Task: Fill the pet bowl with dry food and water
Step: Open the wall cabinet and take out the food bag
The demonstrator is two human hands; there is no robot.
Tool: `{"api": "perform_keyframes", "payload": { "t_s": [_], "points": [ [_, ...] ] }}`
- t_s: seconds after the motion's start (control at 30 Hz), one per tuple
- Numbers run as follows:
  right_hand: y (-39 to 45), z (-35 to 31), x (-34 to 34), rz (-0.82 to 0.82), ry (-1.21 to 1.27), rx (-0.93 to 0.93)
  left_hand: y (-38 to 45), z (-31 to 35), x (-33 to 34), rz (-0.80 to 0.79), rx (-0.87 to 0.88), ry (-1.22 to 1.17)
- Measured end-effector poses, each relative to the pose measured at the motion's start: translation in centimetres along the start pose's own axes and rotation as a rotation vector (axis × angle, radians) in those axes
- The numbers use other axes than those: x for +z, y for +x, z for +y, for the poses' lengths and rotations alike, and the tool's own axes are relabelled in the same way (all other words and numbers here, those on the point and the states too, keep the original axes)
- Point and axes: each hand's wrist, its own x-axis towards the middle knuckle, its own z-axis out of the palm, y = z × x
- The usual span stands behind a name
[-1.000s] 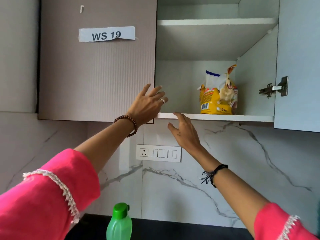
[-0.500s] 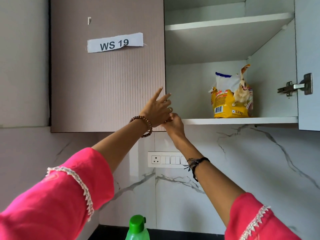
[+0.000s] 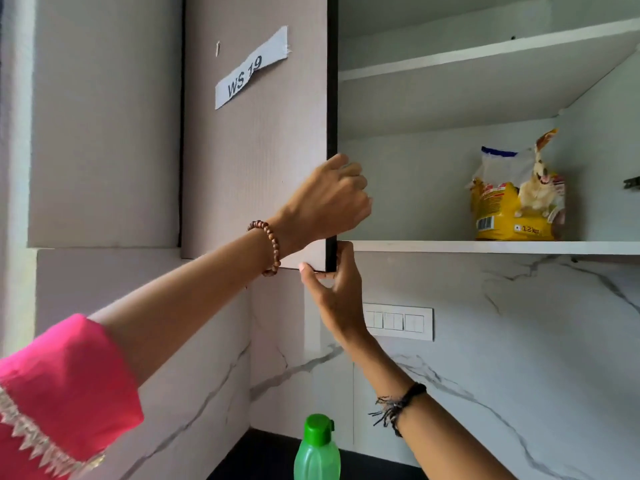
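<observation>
Currently at the fetch stage, judging by layout: no pet bowl in view, nothing poured.

Left of the door [image 3: 256, 161]: a second closed cabinet front [image 3: 104, 126], pale wall beneath it. A pink sleeve [image 3: 65, 386] with lace trim sits low, left of the door.

Door: ribbed beige panel, paper label [image 3: 251, 69] reading "WS 19" taped on it, tilted. Door stands slightly ajar, dark edge showing.

Left hand [image 3: 325, 202]: grip clamped, fingers curled round the door's free edge, beaded bracelet at the wrist. Right hand [image 3: 332, 285]: grip pinching the door's bottom corner, thumb under the panel, fingers behind the edge; black thread band on the wrist.

Below the door: green bottle [image 3: 317, 452], capped, on a dark counter [image 3: 256, 455]. Probably the water source; contents cannot be told.

Right of the door: open cabinet, white interior. Lower shelf [image 3: 450, 247] carries the food bag [image 3: 519, 192], yellow, upright, top crumpled, well apart from both hands. Upper shelf [image 3: 485, 50] above it. Switch plate [image 3: 398, 322] on white marble-veined backsplash [image 3: 536, 358], below the lower shelf.

Remaining, as judged: take bag down, find bowl, pour food, add water. Essentially all of the task is left.
</observation>
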Motion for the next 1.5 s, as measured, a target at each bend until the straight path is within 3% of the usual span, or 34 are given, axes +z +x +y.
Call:
{"api": "perform_keyframes", "payload": {
  "t_s": [0.17,0.43,0.67,0.87,1.17,1.3,1.4,1.5],
  "points": [
    [-1.1,-1.9,2.7,-0.034,-0.012,-0.158,-2.9,-1.6,-2.6,-0.164,-0.073,0.017],
    [-1.3,-4.9,4.2,-0.344,-0.197,-0.436,-5.8,-3.3,-4.8,-0.603,-0.254,0.153],
    [-1.9,-8.1,9.1,-0.684,-0.266,-0.535,-13.5,-7.2,-5.4,-0.911,-0.175,0.564],
    [-2.6,-9.0,17.3,-0.832,-0.351,-0.595,-20.9,-13.7,-3.9,-1.019,-0.242,0.458],
    [-4.1,-9.8,27.0,-1.019,-0.512,-0.412,-30.8,-20.8,-1.2,-0.914,-0.278,0.276],
    [-4.7,-8.9,28.7,-1.024,-0.570,-0.375,-32.6,-21.9,0.1,-0.822,-0.241,0.244],
    [-5.0,-7.9,28.0,-0.836,-0.580,-0.406,-32.0,-20.6,0.3,-0.683,-0.274,0.210],
    [-4.7,-6.9,25.5,-0.513,-0.568,-0.493,-30.2,-18.2,1.3,-0.509,-0.342,0.065]
  ]
}}
